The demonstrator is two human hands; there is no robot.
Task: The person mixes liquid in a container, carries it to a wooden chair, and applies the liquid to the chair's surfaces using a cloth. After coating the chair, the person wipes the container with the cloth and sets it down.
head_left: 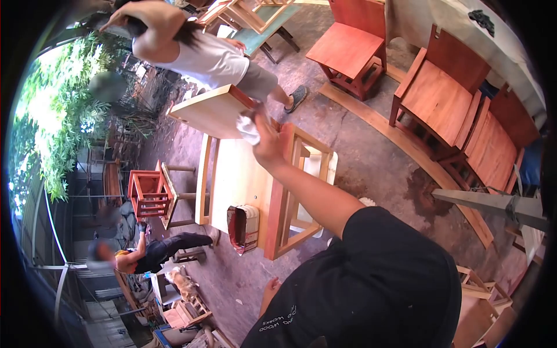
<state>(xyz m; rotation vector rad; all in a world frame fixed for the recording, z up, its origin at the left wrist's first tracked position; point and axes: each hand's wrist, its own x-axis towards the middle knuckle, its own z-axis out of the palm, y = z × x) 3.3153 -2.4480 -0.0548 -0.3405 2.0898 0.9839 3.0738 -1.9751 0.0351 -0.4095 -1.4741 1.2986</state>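
Observation:
The view is turned on its side. My right hand (268, 142) is closed on a crumpled white cloth (248, 129), held against the edge of a chair's backrest (212, 110) where it meets the seat. The wooden chair (241, 168) is mostly pale and bare, with reddish stain along the near armrest and frame. On its seat stands a cut-open rectangular container (242, 227), dark reddish inside. My left hand (270, 292) hangs beside my black shirt, partly hidden; its visible fingers look loosely apart with nothing in them.
Red-stained chairs (444, 98) stand along a draped wall. Long planks (371, 124) lie on the concrete floor. A person in a white top (214, 61) stands just beyond the chair. Another person (156, 252) is near a red stool (152, 194). A post (487, 206) juts in.

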